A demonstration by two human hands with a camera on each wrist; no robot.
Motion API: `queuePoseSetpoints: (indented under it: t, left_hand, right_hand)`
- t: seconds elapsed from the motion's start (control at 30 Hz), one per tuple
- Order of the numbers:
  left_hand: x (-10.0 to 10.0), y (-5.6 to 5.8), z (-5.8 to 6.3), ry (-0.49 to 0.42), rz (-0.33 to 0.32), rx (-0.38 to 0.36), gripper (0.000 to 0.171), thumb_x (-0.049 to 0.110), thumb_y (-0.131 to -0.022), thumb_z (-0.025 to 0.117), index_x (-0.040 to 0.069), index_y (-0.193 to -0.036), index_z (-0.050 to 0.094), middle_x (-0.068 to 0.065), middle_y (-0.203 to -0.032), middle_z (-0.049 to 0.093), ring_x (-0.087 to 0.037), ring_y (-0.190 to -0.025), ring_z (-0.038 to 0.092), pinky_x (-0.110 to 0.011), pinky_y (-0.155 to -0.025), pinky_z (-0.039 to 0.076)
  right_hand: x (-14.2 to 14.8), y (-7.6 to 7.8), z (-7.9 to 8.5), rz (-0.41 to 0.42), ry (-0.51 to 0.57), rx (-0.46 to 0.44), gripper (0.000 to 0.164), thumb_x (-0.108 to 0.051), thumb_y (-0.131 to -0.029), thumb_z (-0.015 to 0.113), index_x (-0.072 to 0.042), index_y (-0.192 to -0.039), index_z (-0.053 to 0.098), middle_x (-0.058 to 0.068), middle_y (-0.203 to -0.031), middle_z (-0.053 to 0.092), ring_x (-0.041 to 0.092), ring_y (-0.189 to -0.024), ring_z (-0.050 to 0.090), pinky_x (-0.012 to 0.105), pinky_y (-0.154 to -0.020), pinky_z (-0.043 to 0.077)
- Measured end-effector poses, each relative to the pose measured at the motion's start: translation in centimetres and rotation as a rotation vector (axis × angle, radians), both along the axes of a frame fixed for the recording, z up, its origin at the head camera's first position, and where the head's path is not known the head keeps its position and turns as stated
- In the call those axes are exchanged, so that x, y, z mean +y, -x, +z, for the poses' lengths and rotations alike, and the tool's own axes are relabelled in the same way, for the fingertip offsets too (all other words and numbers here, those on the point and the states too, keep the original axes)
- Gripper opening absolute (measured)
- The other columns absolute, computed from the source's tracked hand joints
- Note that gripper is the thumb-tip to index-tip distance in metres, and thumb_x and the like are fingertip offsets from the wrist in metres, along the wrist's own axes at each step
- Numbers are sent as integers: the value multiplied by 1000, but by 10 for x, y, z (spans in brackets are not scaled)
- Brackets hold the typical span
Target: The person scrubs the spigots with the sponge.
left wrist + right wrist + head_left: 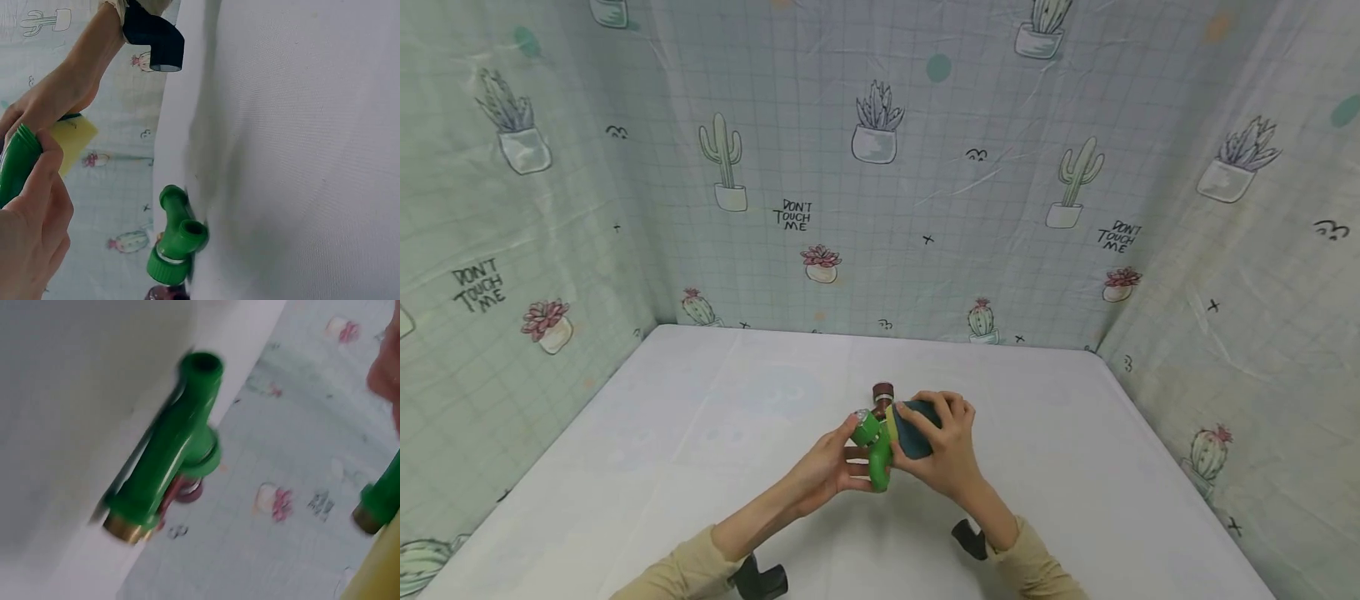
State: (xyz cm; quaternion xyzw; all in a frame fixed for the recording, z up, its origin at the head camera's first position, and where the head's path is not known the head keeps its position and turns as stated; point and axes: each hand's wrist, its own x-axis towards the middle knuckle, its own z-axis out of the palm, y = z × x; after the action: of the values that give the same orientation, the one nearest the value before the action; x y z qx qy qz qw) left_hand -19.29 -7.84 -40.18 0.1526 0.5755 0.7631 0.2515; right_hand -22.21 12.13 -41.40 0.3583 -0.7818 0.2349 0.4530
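Observation:
My left hand (831, 469) grips a green tap (880, 460) above the middle of the table. Its threaded end shows in the left wrist view, and a brass-coloured end in the right wrist view. In my right hand (947, 446) is a yellow sponge with a dark green scouring side (913, 429), its yellow face against or very near the tap. Fingers and thumb wrap the sponge from both sides. A second green tap (178, 234), with a brass-coloured end, rests on the table in both wrist views. Behind the hands stands a dark red tap (883, 393), partly hidden.
A white cloth covers the table (760, 400). Curtains printed with cacti (880, 208) enclose it at the back and both sides. Black wrist mounts (763, 579) hang by the sleeves, low over the table.

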Motion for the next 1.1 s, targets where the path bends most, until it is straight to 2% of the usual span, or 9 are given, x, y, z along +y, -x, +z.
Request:
queuePoseSetpoints:
  t: [0.13,0.23,0.37,0.47,0.57,0.7,0.93,1.1]
  left_hand:
    - [-1,3,0,5,-30,-51,69,54,-92,26,4,-139,20,-22,-116,47,-27,-97,61,-45,-83,51]
    - [-3,5,1,-17,-24,-100,71,57,-91,27,7,-140,16,-30,-125,35,-38,-105,55,-46,-86,49]
    - [-6,7,1,-41,-16,-123,70,55,-92,24,7,-141,12,-34,-133,22,-47,-116,42,-47,-87,47]
    - [-5,9,2,-29,-17,-107,69,53,-93,23,6,-141,9,-35,-135,19,-47,-116,42,-48,-87,46]
    - [-4,10,3,1,-14,-81,70,52,-93,27,4,-141,9,-36,-135,19,-46,-112,47,-52,-86,46]
    - [-5,10,5,33,-27,-64,72,52,-92,33,1,-139,14,-36,-134,24,-43,-107,52,-53,-83,47]
    - [-8,9,6,17,-65,-53,70,50,-93,31,2,-141,14,-27,-124,39,-35,-98,60,-52,-80,49]
    - [-12,6,9,7,-71,-58,66,47,-94,31,3,-140,16,-23,-119,44,-43,-102,56,-52,-79,50]
  right_hand:
    - [19,15,3,-34,-12,44,43,-50,-84,46,-17,-106,62,13,-103,53,31,-93,40,53,-75,28]
    - [27,18,8,-8,-14,74,43,-50,-84,46,-16,-106,61,13,-105,53,31,-95,40,53,-77,27]
    - [20,5,14,134,-77,128,43,-50,-81,51,-18,-107,62,11,-106,54,29,-96,42,52,-79,28]
    - [7,-8,14,232,-191,160,45,-49,-75,58,-22,-111,61,8,-109,55,27,-99,44,52,-81,30]
    - [-2,-15,12,260,-285,171,51,-48,-68,65,-26,-113,59,5,-111,54,26,-102,44,52,-83,32]
    - [-4,-13,7,227,-310,171,51,-47,-66,65,-28,-113,60,6,-110,54,25,-102,43,52,-83,32]
    - [3,-5,-2,157,-253,173,46,-47,-70,61,-27,-111,61,9,-106,53,26,-97,41,49,-80,30]
    - [14,6,-6,83,-224,168,43,-47,-76,53,-24,-110,62,11,-106,53,27,-93,41,48,-76,30]
